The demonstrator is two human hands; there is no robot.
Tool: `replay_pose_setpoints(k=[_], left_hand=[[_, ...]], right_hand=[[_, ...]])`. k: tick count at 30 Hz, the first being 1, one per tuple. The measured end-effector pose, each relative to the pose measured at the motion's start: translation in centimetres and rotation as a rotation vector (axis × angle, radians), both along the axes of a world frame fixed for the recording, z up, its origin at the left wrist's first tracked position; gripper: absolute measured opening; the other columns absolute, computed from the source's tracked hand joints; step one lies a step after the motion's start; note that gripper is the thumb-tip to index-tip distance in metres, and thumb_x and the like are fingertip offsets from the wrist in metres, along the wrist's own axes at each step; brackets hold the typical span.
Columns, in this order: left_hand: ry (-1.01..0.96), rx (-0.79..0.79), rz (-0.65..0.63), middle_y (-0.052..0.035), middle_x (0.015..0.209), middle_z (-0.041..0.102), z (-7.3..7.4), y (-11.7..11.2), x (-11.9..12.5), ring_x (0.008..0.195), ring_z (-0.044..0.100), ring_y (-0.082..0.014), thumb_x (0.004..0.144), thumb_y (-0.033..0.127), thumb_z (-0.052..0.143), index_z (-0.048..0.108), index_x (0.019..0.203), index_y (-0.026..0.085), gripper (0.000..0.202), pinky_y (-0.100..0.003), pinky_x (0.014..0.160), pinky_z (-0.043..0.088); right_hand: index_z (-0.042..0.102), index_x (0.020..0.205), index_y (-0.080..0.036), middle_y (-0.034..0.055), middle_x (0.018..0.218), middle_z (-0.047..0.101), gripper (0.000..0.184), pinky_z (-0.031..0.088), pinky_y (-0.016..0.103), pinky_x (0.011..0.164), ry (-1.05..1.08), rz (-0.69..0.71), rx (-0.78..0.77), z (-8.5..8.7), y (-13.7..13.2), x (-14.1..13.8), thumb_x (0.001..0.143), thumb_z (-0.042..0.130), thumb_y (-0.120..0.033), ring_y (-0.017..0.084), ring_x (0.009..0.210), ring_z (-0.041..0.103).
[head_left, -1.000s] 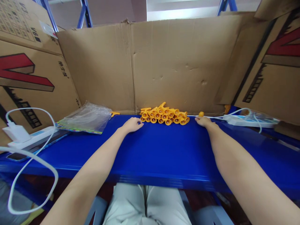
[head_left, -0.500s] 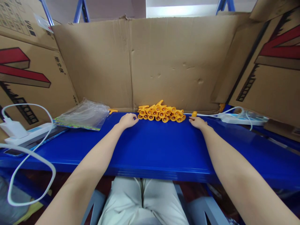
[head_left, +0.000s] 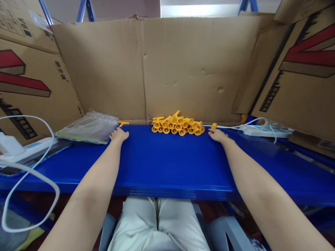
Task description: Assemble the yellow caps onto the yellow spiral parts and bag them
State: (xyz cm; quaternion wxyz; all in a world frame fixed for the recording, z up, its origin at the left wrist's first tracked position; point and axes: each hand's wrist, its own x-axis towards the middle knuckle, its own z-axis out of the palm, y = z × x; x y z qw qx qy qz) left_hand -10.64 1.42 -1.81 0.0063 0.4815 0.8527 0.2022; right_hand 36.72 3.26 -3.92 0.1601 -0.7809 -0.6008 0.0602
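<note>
My left hand (head_left: 119,135) is at the back left of the blue table, its fingers spread and its thumb out to the right. Just behind its fingertips lies a single orange T-handled piece (head_left: 123,122), partly hidden by the hand. A pile of orange T-handled pieces with bell-shaped mouths (head_left: 180,126) lies at the back centre, most mouths facing me. To the right of the pile, my right hand (head_left: 218,135) has its fingers closed around the lower part of an orange plastic piece (head_left: 214,126). The fingers hide much of that piece.
Clear plastic bags (head_left: 87,127) lie left of my left hand. White power strips sit at the left (head_left: 31,151) and right (head_left: 265,131), with white cables. Cardboard panels (head_left: 183,69) wall off the back and sides. The blue table's front edge (head_left: 172,192) runs above my lap.
My left hand has moved left from the pile's left end to the single orange piece by the bags, its fingers now spread. My right hand stays in place. The view has shifted slightly.
</note>
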Motion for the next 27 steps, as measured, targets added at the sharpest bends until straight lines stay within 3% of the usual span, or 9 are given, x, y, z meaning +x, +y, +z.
replay_pose_setpoints(k=[11,19,27], left_hand=[[0.082,-0.075,-0.125,-0.0216,0.145,0.033,-0.5,1.1,-1.2,0.134,0.026,-0.0364,0.082,0.037,0.034,0.041,0.135,0.005,0.062,-0.060,0.107,0.014],[0.125,-0.092,-0.118,-0.0227,0.140,0.038,-0.1,0.7,-0.4,0.132,0.029,-0.0376,0.082,0.037,0.035,0.045,0.133,0.007,0.060,-0.060,0.108,0.012],[0.203,-0.093,-0.245,-0.0204,0.142,0.036,0.3,0.6,0.3,0.130,0.032,-0.0370,0.083,0.028,0.033,0.049,0.129,0.007,0.054,-0.061,0.107,0.017]], right_hand=[[0.048,0.132,-0.026,0.0101,0.138,0.045,0.046,0.024,0.066,0.099,-0.023,0.013,0.005,-0.1,0.3,0.1,0.089,0.035,-0.035,0.034,0.125,0.042],[0.050,0.131,-0.026,0.0109,0.135,0.049,0.046,0.027,0.067,0.096,-0.038,0.023,0.031,-0.3,0.6,0.4,0.087,0.038,-0.036,0.035,0.122,0.045],[0.047,0.133,-0.026,0.0103,0.139,0.045,0.047,0.025,0.064,0.100,-0.025,0.018,0.001,0.0,0.2,0.2,0.089,0.036,-0.036,0.034,0.125,0.042]])
